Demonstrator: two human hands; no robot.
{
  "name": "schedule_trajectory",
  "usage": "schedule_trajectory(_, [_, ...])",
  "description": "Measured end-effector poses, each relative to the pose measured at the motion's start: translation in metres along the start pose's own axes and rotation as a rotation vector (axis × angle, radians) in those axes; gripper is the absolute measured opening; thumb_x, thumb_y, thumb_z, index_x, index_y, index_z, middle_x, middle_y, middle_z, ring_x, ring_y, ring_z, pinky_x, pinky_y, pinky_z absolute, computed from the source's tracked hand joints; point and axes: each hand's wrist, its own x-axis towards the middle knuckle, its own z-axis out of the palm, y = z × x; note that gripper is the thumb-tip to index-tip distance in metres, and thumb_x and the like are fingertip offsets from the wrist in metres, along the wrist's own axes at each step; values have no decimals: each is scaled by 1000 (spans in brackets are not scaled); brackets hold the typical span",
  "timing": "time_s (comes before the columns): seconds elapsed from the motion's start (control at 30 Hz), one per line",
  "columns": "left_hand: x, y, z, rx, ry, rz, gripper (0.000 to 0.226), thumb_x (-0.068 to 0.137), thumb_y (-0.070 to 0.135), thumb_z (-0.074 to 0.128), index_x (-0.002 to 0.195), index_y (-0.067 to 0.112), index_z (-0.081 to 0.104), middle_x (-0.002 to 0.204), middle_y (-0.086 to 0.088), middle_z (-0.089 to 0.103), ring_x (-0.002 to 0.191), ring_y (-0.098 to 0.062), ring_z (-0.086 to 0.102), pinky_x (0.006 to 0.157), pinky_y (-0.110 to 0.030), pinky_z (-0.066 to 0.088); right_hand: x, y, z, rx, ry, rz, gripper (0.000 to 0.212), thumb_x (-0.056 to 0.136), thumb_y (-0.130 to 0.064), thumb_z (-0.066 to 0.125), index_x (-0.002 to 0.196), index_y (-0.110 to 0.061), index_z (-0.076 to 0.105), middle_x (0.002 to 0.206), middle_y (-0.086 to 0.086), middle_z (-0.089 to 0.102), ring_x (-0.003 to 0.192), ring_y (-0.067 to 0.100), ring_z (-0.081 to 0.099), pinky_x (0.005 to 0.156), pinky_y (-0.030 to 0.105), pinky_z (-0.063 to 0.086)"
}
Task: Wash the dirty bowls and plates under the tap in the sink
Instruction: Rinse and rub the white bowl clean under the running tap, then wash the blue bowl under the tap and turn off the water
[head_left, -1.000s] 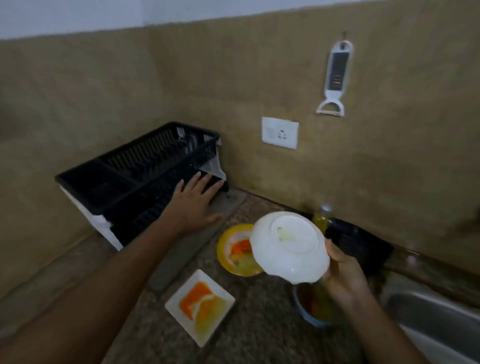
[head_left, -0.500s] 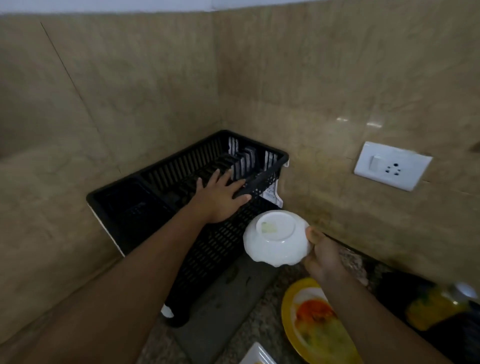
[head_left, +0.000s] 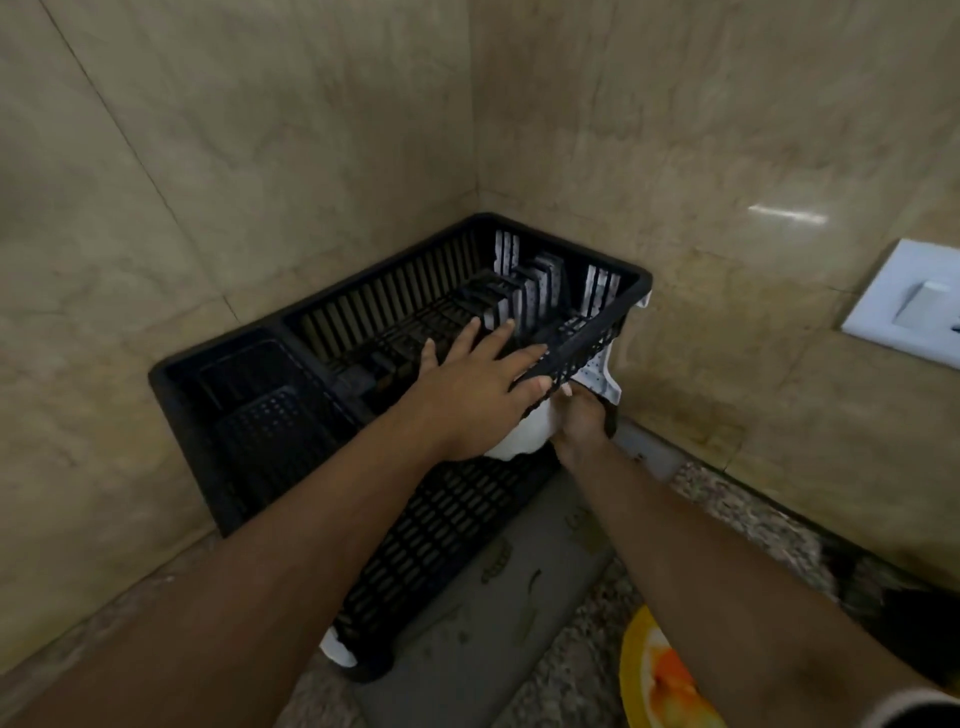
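The left hand (head_left: 483, 387) rests flat, fingers straight, on the black dish rack's (head_left: 270, 410) rim; the right hand (head_left: 582, 423) grips a white bowl (head_left: 524, 436) beside it.

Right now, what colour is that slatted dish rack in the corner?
Black, on a white drip tray; the head view shows the dish rack clearly.

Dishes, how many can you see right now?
2. A white ceramic bowl held by the right hand at the black plastic dish rack, and a yellow-rimmed plate at the bottom edge; others may lie out of frame.
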Motion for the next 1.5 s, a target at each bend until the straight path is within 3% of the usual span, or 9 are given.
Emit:
schedule_trajectory(0.13, [-1,2,0,-7,-6,-4,53,100,60,17,152,48,14,165,13,-9,150,-18,-19,117,-61,-11,21,2,5,-190,-25,58,45,88,-36,69,125,-10,64,120,11,68,106,31,65,98,48,52])
schedule_trajectory(0.2, [-1,2,-1,-11,-5,-9,53,100,61,18,152,48,14,165,13,-8,150,-18,-18,117,-62,-11,44,13,2,-426,-74,59,118,49,-76,82,143,-14,46,136,9,58,115,28,59,101,46,50])
schedule_trajectory(0.27, [0,1,0,-19,5,-8,53,100,61,19,152,49,15,165,13,-6,150,-18,-17,117,-62,-11,23,-2,10,-781,-130,56,151,32,-80,83,155,-18,19,155,11,34,135,32,42,111,48,39])
schedule_trajectory(0.37, [-1,1,1,-12,29,-3,54,100,61,21,152,48,14,165,13,-4,151,-18,-15,117,-62,-10,12,-1,13,-1194,-183,-29,127,63,-56,83,155,-8,10,158,20,16,143,42,23,116,53,26])
schedule_trajectory(0.47, [-2,1,1,-1,48,4,55,99,62,22,152,48,14,165,11,-4,151,-17,-15,117,-61,-11,15,10,15,-1497,-240,-82,138,51,-86,63,156,-13,12,158,15,28,141,36,31,113,49,29])
schedule_trajectory(0.67, [-1,1,2,41,60,-21,56,98,64,23,151,49,13,165,8,-11,151,-19,-17,117,-59,-11,-10,4,11,-1600,-191,-174,112,78,-82,47,157,-15,4,162,14,15,147,33,22,116,52,18])
schedule_trajectory(1.2, [-21,25,-2,326,305,29,55,100,54,30,148,29,38,160,-9,28,151,-30,12,118,-61,9,-183,-91,-126,-1293,-108,-465,37,100,-46,47,119,-17,59,97,8,70,88,28,66,71,35,51])
schedule_trajectory(1.37, [-74,101,41,147,505,209,44,94,41,40,124,19,63,132,-11,58,133,-34,44,110,-56,33,-259,-110,-194,-1226,38,-432,28,97,-46,53,111,-24,65,108,2,71,103,24,64,84,37,51])
schedule_trajectory(1.5, [-113,168,96,-19,323,294,39,95,39,43,119,17,64,124,-6,59,122,-28,50,99,-43,42,-321,-108,-254,-1176,95,-369,25,97,-47,51,102,-29,66,100,-6,72,96,16,66,80,37,52])
